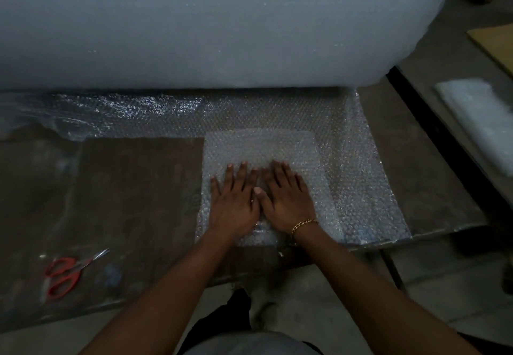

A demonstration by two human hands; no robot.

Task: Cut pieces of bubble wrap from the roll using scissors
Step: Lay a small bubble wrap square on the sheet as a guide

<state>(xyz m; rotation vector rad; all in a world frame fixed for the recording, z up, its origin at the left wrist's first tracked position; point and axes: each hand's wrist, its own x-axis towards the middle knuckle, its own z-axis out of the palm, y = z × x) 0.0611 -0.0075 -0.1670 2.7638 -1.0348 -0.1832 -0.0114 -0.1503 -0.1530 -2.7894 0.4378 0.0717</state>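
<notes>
Both hands, left (232, 202) and right (286, 199), flat, holding nothing, on wrap (277, 146): light, limp, slippery; I'd pinch its edge. Scissors (69, 272) idle.

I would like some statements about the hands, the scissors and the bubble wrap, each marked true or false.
1. Both hands lie flat on the bubble wrap piece. True: left hand, right hand.
2. The right hand holds the scissors. False: they lie alone on the table, left of the hands.
3. The scissors have red handles. True.
4. The big roll lies nearer the person than the hands. False: it lies beyond them.
5. A bracelet is on the left wrist. False: the right wrist.
</notes>
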